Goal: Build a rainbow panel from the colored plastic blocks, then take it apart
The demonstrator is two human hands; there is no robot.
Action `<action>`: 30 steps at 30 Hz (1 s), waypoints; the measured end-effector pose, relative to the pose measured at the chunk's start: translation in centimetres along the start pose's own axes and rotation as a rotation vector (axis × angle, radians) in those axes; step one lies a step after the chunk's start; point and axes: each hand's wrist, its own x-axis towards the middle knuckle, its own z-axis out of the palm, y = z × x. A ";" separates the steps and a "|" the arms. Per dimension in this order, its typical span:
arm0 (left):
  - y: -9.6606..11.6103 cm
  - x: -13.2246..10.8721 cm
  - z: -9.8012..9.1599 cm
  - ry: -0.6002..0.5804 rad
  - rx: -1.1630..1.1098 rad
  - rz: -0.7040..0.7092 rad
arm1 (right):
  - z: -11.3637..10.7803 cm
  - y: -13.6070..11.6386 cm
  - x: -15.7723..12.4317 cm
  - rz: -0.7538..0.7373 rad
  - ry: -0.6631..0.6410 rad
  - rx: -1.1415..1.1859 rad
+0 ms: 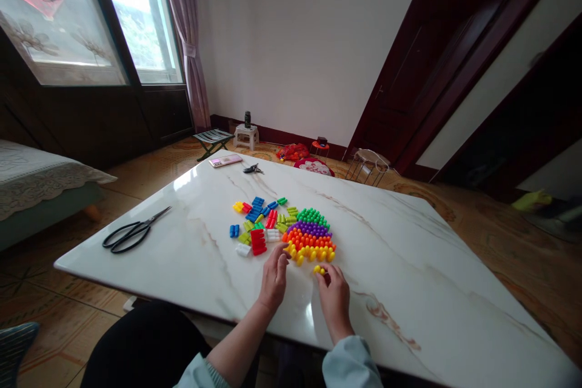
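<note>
A cluster of shiny plastic beads (311, 231) lies on the table in bands of green, purple, orange and yellow. My right hand (335, 294) pinches yellow beads (319, 270) between thumb and fingers, just in front of the yellow band. At the cluster's left front edge is my left hand (274, 277), its fingers stretched out and apart, the tips touching or very near the yellow beads. Left of the cluster lie loose plastic pieces in small joined groups, among them red pieces (258, 242), white pieces (244, 250) and blue pieces (234, 231).
Black-handled scissors (131, 235) lie at the left of the marble-patterned table (400, 267). A phone (225, 160) and a set of keys (253, 168) rest near the far edge. Beyond are a folding stool (213, 138) and a white stool (246, 133).
</note>
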 end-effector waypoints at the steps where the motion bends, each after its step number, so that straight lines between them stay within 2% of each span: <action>1: 0.0 0.0 0.0 0.004 -0.003 -0.003 | 0.4 -0.2 0.1 -0.019 -0.002 0.007; 6: -0.2 0.0 0.0 0.008 -0.008 -0.014 | 2.1 -1.0 0.3 -0.061 0.040 0.052; 11: -0.4 0.1 0.1 0.005 -0.011 -0.026 | 1.6 -0.8 -0.6 -0.020 0.152 0.036; 18: -0.4 0.2 0.1 0.019 -0.015 -0.038 | 2.0 -0.4 -0.4 -0.017 0.043 -0.017; 30: -0.3 0.2 0.1 0.016 -0.024 -0.051 | 2.9 -0.7 0.3 -0.104 0.003 -0.032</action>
